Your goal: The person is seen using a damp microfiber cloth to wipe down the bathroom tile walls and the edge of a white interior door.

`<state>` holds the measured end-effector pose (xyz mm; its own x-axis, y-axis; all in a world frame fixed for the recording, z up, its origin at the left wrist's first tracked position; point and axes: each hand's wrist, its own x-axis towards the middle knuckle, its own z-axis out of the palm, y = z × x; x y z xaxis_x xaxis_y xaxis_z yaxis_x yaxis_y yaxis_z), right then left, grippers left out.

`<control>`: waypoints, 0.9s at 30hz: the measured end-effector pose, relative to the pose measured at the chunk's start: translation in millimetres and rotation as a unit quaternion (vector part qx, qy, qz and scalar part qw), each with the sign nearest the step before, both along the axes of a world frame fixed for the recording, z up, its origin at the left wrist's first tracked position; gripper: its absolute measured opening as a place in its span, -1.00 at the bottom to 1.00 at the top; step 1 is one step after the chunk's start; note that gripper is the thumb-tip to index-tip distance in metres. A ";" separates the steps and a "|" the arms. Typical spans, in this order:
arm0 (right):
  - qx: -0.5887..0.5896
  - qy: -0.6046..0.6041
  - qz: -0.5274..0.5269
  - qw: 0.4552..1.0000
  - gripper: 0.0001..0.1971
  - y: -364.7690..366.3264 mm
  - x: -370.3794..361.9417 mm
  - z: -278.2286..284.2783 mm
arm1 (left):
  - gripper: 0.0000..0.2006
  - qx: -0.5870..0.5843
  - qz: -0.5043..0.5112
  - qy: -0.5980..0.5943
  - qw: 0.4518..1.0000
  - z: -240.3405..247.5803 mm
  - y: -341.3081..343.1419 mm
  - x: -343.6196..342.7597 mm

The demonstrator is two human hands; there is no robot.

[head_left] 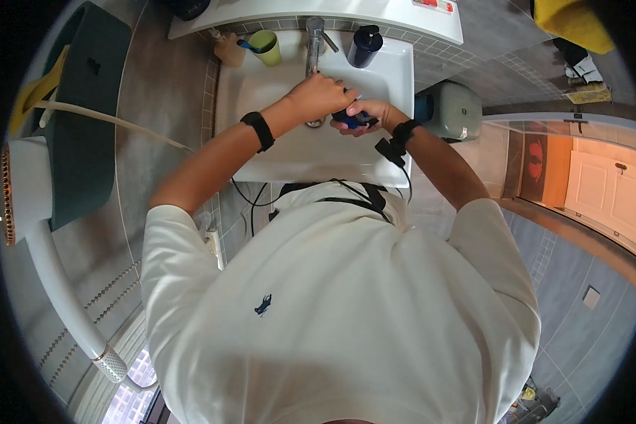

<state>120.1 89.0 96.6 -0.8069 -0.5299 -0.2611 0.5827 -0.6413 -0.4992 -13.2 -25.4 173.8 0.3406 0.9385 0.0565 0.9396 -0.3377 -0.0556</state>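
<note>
Both hands meet over the white sink (279, 152), just in front of the metal faucet (314, 46). My right hand (374, 113) is wrapped round a small dark blue object (352, 120) with black parts, its kind too hidden to tell. My left hand (319, 97) bends over the top of the same object, fingers curled against it, covering much of it. A black band circles each wrist, and the right one carries a small black box (390, 152) with a cable.
On the sink's back ledge stand a green cup (266, 48) with a blue item, a soap bottle (229, 49) and a dark blue canister (365, 46). A white shelf (261, 13) runs above. A grey-green bin (456, 111) stands right; a hair dryer (67, 297) hangs left.
</note>
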 end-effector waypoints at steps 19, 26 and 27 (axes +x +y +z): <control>0.751 0.063 0.050 0.656 -0.47 -5.4 -59.9 4.9 | -0.69 -0.211 0.246 -0.226 0.919 -62.2 10.1 -28.3; 0.735 0.094 0.045 0.670 -0.34 -15.1 -66.5 -19.8 | -0.74 -0.427 0.339 -0.206 0.813 -65.0 15.9 -37.9; 0.739 0.087 0.041 0.667 -0.35 -15.9 -65.3 -21.6 | -0.79 -0.440 0.339 -0.200 0.807 -63.2 16.5 -37.0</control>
<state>54.8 73.1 75.1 -0.8770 0.1586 -0.4536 0.4372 0.6550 -0.6163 -50.2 -8.9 110.6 -0.1476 0.6379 -0.7558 0.8080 0.5185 0.2799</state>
